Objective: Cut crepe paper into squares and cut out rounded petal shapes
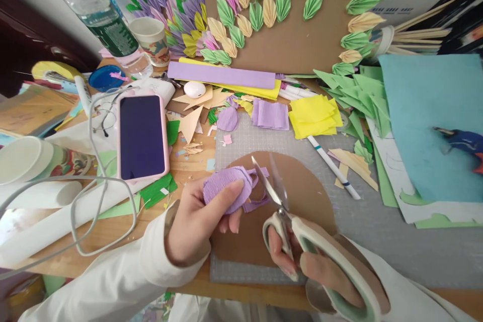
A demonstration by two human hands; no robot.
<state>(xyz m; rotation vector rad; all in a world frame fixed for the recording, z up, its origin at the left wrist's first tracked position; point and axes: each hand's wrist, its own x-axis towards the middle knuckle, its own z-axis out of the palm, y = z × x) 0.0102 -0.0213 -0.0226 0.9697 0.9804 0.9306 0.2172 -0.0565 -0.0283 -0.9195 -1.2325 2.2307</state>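
Observation:
My left hand [206,216] pinches a rounded stack of purple crepe paper [224,188] between thumb and fingers. My right hand [302,256] grips a pair of scissors [281,206] by its cream handles, with the blades parted and pointing up toward the paper. Between the stack and the blades is a curled purple offcut [258,205]; whether it is still joined to the stack I cannot tell. Below both hands lies a brown rounded cardboard piece [309,186] on a grey cutting mat [377,246]. Past the stack rest a purple paper oval [228,119] and folded purple paper [270,113].
A phone [143,137] and a looping white cable [90,136] lie at left, near paper cups [22,161] and a water bottle [109,25]. Yellow paper [315,115], a white marker [334,167] and blue sheets [411,105] lie right. A leaf-decorated brown board [294,45] stands behind.

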